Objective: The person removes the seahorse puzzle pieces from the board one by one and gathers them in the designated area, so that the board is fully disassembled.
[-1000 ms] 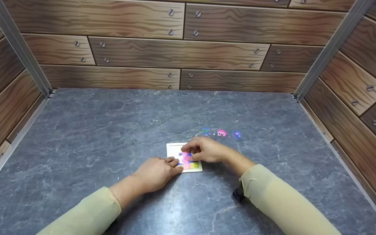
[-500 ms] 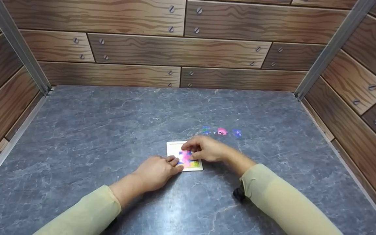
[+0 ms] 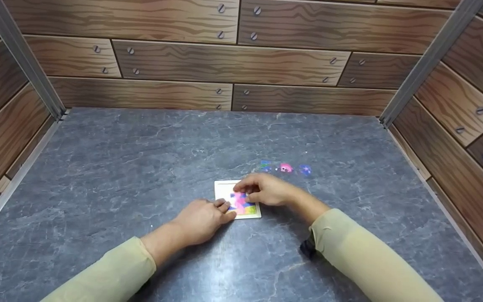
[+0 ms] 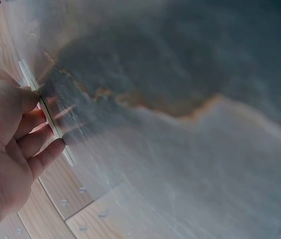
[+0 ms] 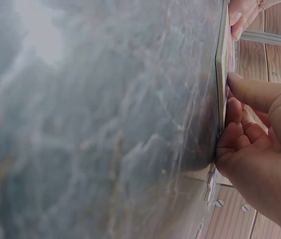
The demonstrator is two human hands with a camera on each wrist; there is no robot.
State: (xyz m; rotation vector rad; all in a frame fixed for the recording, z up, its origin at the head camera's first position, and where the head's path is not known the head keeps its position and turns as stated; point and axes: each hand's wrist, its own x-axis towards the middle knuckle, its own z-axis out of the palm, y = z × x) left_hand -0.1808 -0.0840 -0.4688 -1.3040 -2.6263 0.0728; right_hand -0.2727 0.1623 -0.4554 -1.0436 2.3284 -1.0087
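Note:
A small white puzzle board (image 3: 222,188) lies on the table, with pink, blue and yellow-green jigsaw pieces (image 3: 240,202) in its lower right part. My left hand (image 3: 201,221) holds its near left corner, thumb at the near edge and fingers on the left side. From the right, my right hand (image 3: 270,189) reaches over the board, thumb and fingertips pinching a puzzle piece at the picture's upper part; the fingers partly hide that piece. The right wrist view shows the right thumb (image 5: 252,92) against the board's top. Edge-on, the board (image 4: 55,127) appears in the left wrist view.
Beyond the right hand lie three loose puzzle pieces: a blue-green one (image 3: 265,165), a pink one with an eye (image 3: 286,167) and a blue one with a star (image 3: 305,169). Wood-patterned walls (image 3: 174,63) enclose the grey marbled table (image 3: 141,155) at the back and sides.
The head view has tilted slightly, so the scene sits a little higher. Both hands stay at the board, with only slight motion of the right fingers over the pieces.

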